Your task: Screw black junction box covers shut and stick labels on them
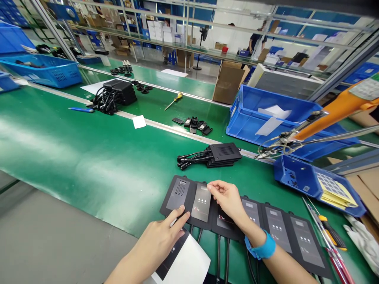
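Note:
A row of flat black boxes with cables lies along the front of the green bench. On the second box from the left sits a dark grey label panel with three white dots. My right hand pinches this label near its upper right corner, and a blue band is round that wrist. The index and middle fingers of my left hand are stretched apart, their tips at the label's lower left corner. Beneath that hand is a white sheet bearing a dark label; whether the thumb grips it is hidden.
Behind the row lies a stack of black boxes; a bigger stack is farther left. A yellow screwdriver and small black parts lie beyond. Blue bins, an orange-handled tool and a parts tray are right.

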`<action>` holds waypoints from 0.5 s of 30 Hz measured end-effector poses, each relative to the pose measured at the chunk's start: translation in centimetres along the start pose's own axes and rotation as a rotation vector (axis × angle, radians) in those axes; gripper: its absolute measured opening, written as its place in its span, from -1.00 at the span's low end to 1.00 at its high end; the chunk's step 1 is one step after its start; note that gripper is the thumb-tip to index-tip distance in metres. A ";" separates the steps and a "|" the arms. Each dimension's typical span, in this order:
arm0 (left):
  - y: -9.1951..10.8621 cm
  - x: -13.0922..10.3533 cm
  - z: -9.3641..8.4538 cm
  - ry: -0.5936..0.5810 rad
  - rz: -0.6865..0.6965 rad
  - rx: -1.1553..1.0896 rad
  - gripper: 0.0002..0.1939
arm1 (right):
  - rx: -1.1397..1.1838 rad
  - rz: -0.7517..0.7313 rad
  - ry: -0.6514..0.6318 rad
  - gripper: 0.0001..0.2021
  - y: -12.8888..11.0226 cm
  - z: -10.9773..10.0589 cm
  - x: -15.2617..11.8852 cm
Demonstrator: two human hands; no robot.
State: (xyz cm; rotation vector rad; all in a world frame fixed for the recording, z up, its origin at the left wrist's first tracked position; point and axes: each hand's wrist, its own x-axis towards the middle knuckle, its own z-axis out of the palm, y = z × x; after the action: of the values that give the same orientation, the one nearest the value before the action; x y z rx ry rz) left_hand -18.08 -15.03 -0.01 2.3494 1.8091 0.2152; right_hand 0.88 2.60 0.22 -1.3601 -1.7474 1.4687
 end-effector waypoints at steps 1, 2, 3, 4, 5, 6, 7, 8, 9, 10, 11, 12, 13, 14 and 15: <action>0.0 0.0 0.0 -0.004 -0.004 0.000 -0.55 | 0.000 0.001 -0.002 -0.64 0.0 0.0 0.0; 0.1 0.0 -0.1 -0.012 -0.007 0.004 -0.56 | -0.001 0.001 -0.003 -0.63 0.1 0.0 0.0; 0.1 0.0 -0.1 -0.022 -0.007 0.012 -0.56 | -0.002 0.000 -0.004 -0.63 0.1 0.0 0.0; 0.2 0.0 -0.2 -0.036 -0.005 0.025 -0.56 | -0.005 -0.001 -0.004 -0.63 0.2 0.0 0.0; 0.2 0.1 -0.3 -0.048 0.000 0.044 -0.56 | -0.010 -0.002 -0.003 -0.63 0.2 0.0 0.1; 0.3 0.1 -0.4 -0.063 0.005 0.066 -0.54 | -0.016 -0.005 -0.002 -0.63 0.3 0.0 0.1; 0.3 0.2 -0.5 -0.076 0.007 0.087 -0.52 | -0.023 -0.007 -0.002 -0.63 0.3 0.0 0.1; 0.4 0.2 -0.7 -0.085 0.011 0.105 -0.49 | -0.032 -0.010 -0.001 -0.64 0.3 0.0 0.1; 0.4 0.2 -0.8 -0.091 0.016 0.117 -0.46 | -0.041 -0.013 0.000 -0.64 0.4 0.0 0.1; 0.4 0.2 -0.9 -0.094 0.020 0.124 -0.44 | -0.050 -0.015 0.001 -0.65 0.4 0.0 0.2; 0.4 0.2 -1.0 -0.096 0.022 0.129 -0.41 | -0.061 -0.019 0.003 -0.66 0.5 0.0 0.2; 0.4 0.2 -1.1 -0.101 0.023 0.131 -0.38 | -0.072 -0.022 0.004 -0.67 0.5 0.0 0.2; 0.4 0.2 -1.1 -0.107 0.025 0.132 -0.36 | -0.085 -0.025 0.005 -0.67 0.5 0.0 0.2; 0.4 0.2 -1.0 -0.115 0.027 0.133 -0.34 | -0.099 -0.029 0.005 -0.68 0.5 0.0 0.2; 0.4 0.2 -1.0 -0.121 0.028 0.132 -0.32 | -0.116 -0.034 0.007 -0.69 0.5 -0.1 0.2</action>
State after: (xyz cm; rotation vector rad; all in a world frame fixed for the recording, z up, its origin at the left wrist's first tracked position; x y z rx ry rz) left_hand -17.88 -14.88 1.05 2.4184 1.7856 -0.0444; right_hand 1.04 2.76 -0.27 -1.3837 -1.8678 1.3615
